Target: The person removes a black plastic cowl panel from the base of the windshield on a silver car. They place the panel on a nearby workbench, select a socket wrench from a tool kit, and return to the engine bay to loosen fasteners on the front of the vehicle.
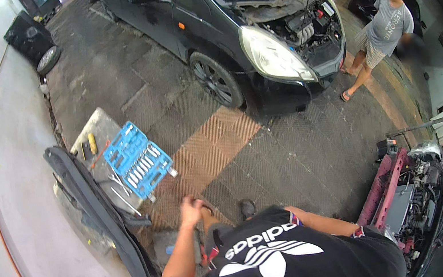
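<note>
I look down over my own black shirt [269,258] with a white print. My left hand [191,210] is raised in front of me over the brown tiled floor, fingers curled and blurred. Whether it holds anything is unclear. A dark thin object with a red part [202,252] shows just below that arm. My right arm [327,221] is bent across the shirt, and its hand is hidden. An open blue socket set case [138,160] lies on the floor to the front left of my left hand, with loose wrenches [123,196] beside it.
A long black car panel [93,208] leans along the left wall. A black car [250,24] with its hood up stands ahead, and a person in a grey shirt [389,25] stands by its front. A stripped dark red car front [416,194] is at the right. A wheel [48,58] lies far left.
</note>
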### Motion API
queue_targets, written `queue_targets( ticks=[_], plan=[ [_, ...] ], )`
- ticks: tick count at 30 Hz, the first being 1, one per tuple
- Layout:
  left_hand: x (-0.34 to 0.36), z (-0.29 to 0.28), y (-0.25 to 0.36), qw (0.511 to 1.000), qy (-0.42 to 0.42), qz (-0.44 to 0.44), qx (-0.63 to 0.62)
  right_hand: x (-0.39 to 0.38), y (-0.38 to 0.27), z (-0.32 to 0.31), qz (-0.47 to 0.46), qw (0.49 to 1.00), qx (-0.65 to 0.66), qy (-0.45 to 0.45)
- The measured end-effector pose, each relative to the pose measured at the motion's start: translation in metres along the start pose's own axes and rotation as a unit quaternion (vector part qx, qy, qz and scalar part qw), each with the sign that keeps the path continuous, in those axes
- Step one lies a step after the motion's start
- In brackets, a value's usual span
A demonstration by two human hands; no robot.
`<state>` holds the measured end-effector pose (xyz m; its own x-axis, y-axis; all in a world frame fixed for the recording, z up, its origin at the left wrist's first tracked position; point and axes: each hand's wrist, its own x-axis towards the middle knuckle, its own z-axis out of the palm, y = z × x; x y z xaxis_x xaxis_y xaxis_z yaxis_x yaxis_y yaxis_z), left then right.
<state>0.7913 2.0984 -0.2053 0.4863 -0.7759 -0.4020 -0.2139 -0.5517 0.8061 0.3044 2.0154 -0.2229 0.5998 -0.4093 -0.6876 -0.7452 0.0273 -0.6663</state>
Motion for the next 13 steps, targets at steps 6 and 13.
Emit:
queue_targets(
  ticks=[6,13],
  plan=[
    [-0.135,0.083,0.059,0.9,-0.391,-0.064,0.184,-0.057,-0.04,-0.031,0.022,0.98,-0.198,-0.012],
    [-0.178,0.058,0.053,0.928,-0.319,-0.141,0.133,-0.185,-0.034,-0.048,-0.028,0.996,-0.054,0.067]
  ],
)
